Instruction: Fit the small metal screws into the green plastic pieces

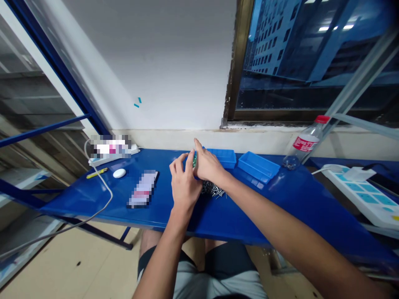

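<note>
While partly hidden between left hand [185, 182] and right hand [209, 165], note green object [195, 160] near metal pieces [215, 190] on counter [224, 220]; cannot tell whether clasped by one, both or neither; apparently mid-handling, calling next for steady hold.

A free lane across the table [299, 195] is left between the phone [143, 189] and the left hand [186, 185]. Beyond the right hand [209, 165], passage is hindered by two blue trays [253, 173]; farther right, by the bottle [305, 143].
</note>
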A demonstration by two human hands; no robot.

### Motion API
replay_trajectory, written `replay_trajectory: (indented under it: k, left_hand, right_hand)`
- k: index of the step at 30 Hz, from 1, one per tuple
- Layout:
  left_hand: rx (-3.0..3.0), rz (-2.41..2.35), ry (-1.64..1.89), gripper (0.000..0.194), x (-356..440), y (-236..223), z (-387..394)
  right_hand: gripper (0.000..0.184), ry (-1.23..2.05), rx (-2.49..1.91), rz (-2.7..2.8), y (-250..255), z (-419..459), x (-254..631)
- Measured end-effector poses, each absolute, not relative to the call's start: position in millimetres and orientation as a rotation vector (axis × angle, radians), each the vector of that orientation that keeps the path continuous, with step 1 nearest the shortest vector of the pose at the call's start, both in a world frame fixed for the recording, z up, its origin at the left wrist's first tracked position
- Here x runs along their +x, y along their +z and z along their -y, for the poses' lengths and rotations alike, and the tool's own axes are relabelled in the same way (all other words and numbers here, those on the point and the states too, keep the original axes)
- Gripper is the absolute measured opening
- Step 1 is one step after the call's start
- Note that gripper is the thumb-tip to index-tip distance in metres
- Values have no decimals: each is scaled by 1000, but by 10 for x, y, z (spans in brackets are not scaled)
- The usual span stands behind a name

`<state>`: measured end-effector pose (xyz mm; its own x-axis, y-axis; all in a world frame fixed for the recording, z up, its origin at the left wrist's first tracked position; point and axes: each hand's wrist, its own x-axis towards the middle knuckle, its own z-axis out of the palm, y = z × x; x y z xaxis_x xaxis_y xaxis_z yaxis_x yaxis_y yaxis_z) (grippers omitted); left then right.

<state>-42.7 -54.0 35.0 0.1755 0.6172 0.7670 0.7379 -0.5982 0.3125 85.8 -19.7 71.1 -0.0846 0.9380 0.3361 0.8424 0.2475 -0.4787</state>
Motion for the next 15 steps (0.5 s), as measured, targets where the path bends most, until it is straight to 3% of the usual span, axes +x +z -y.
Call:
replay_trajectory:
  k: [4, 15]
  left_hand:
    - [-2320, 1354, -1392, 87, -386, 320, 546]
    - [-2234, 1318, -1427, 82, -363, 395, 541]
  right_hand:
    - [107, 263, -1684, 1933, 696, 169, 896]
    - [80, 166, -1606, 1912, 743, 218, 849]
